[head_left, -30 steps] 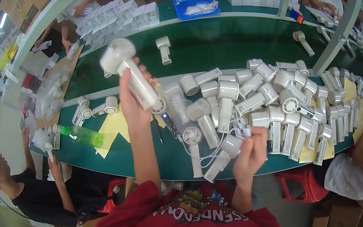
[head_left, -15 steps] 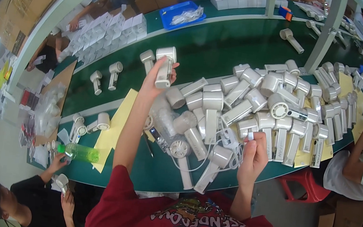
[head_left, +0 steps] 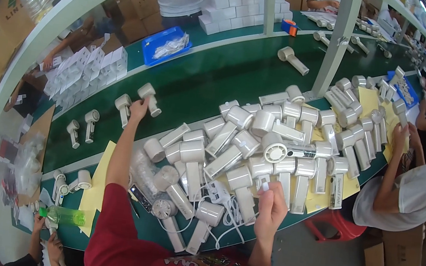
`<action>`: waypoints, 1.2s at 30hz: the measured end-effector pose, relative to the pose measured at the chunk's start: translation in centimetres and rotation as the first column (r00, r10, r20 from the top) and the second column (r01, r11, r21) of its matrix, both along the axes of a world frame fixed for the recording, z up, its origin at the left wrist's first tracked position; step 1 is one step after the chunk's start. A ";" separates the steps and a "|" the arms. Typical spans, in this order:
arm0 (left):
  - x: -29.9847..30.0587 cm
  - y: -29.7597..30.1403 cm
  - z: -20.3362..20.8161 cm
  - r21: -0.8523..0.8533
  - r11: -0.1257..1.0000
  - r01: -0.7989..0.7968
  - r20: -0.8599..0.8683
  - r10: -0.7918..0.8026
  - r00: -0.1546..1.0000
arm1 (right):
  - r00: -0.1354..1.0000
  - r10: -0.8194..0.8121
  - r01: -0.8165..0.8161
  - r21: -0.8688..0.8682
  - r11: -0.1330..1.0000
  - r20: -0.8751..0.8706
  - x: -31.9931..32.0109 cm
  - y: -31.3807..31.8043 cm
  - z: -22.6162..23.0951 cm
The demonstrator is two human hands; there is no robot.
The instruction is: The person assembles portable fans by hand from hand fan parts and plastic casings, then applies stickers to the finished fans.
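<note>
Out over the green belt, my left arm is stretched and my left hand is closed at the handle of a white handheld fan. Right beside it on the belt lies another handheld fan. My right hand, raised at the near edge of a big pile, pinches a small white piece between thumb and fingertips; its exact kind is too small to make out. White cables and several handheld fans, one with its round grille facing up, lie between my arms.
The belt carries more fans to the left and far right. A metal post rises behind the pile. Near left lies a green bottle by a co-worker's hands. A blue tray and white boxes stand beyond. Another co-worker sits right.
My left hand has moved away from me with the fan, lowering it to the belt. My right hand still pinches the white piece. The whole view has shifted to the right.
</note>
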State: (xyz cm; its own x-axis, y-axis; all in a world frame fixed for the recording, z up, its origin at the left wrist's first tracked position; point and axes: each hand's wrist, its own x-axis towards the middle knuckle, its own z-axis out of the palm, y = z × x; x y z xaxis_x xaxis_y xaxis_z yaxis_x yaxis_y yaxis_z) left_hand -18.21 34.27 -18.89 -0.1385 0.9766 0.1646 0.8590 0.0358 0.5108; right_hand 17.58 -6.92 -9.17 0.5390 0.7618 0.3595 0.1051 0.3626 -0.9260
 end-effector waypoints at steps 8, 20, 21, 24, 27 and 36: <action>16.0 -1.6 6.8 0.190 0.903 0.386 0.107 -0.410 0.906 | 0.997 -0.038 0.042 0.050 0.998 -0.066 3.7 0.3 -0.7; 56.1 6.1 4.7 -0.117 0.696 0.708 -0.251 -0.711 0.657 | 0.953 -0.072 0.093 0.057 0.994 -0.295 6.7 -1.3 -2.7; 56.5 5.5 4.4 -0.116 0.687 0.717 -0.248 -0.719 0.649 | 0.955 -0.066 0.083 0.047 0.995 -0.289 6.7 -1.3 -2.6; 54.1 6.5 4.3 0.062 0.800 0.597 0.110 -0.599 0.793 | 0.955 -0.027 0.050 0.073 0.996 -0.296 6.1 -1.3 -1.4; 49.6 3.5 8.2 -0.120 0.746 0.655 0.621 -0.459 0.636 | 0.944 -0.097 0.123 0.063 0.990 -0.316 5.5 -2.2 0.1; 24.3 -21.6 22.6 0.145 0.655 0.741 0.950 -0.302 0.082 | 0.936 0.201 -0.200 0.036 0.979 -0.290 -0.2 -3.3 3.2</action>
